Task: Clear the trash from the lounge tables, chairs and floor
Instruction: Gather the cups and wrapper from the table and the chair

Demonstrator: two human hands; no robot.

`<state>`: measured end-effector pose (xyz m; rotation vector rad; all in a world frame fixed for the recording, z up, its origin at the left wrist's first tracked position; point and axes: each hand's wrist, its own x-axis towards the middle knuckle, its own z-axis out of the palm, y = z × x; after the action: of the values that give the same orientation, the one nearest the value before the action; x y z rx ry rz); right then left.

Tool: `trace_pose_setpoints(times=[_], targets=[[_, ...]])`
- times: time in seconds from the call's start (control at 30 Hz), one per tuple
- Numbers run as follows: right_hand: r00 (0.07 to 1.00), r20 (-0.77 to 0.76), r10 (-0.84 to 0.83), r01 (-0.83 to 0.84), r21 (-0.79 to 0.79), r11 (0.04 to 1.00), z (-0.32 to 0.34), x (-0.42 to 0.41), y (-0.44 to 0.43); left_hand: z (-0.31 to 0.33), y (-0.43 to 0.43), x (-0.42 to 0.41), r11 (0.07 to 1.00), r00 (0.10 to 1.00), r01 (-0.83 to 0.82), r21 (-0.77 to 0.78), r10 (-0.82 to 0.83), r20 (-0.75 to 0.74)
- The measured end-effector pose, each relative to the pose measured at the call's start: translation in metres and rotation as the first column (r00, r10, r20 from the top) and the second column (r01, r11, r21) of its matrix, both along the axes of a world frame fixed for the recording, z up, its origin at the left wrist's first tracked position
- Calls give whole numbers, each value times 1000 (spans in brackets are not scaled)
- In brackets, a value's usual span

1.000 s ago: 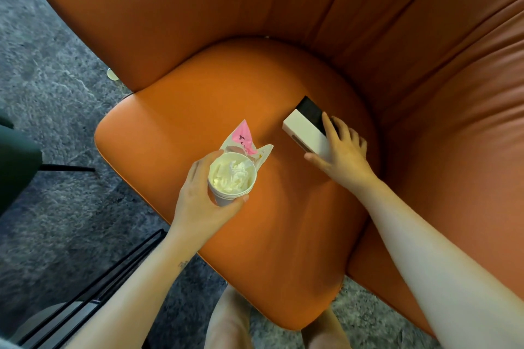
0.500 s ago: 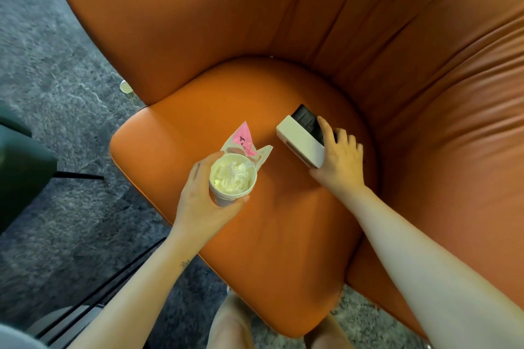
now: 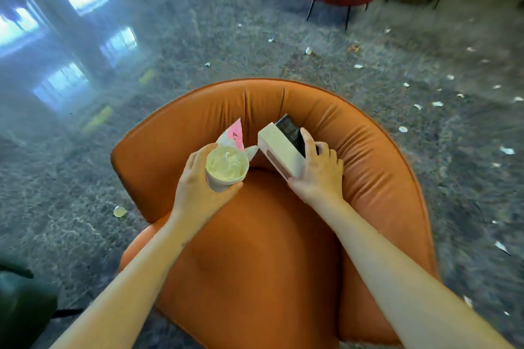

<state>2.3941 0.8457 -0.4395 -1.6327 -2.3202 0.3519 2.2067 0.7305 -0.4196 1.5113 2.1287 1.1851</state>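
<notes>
Paper cup (image 3: pixel 226 168) gripped in left hand (image 3: pixel 198 193); white box (image 3: pixel 279 150) clasped in right hand (image 3: pixel 317 176); above orange armchair (image 3: pixel 255 249), pickup seems done, disposal next.

**One head-worn view, aimed forward and down**

A single wide-angle camera sits on the person's head, above the orange padded leather armchair (image 3: pixel 255 263) that fills the lower centre. It faces forward and steeply down. It is near enough that both forearms enter from the bottom corners. At mid-frame the left hand (image 3: pixel 198 187) grips a white paper cup (image 3: pixel 226 168) and the right hand (image 3: pixel 320 176) a white and black box (image 3: pixel 279 151). The grey speckled carpet floor (image 3: pixel 283 51) spreads across the upper half, blurred toward the edges.
</notes>
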Motion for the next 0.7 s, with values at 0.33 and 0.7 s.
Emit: trace_pose_setpoints(times=[0.33, 0.7], targets=[[933, -118, -340, 359, 241, 902, 161, 141, 19, 137, 96, 105, 937, 958, 284, 202, -267, -107], [861, -182, -474, 505, 201, 840, 184, 374, 44, 163, 164, 337, 855, 899, 437, 281, -416, -133]])
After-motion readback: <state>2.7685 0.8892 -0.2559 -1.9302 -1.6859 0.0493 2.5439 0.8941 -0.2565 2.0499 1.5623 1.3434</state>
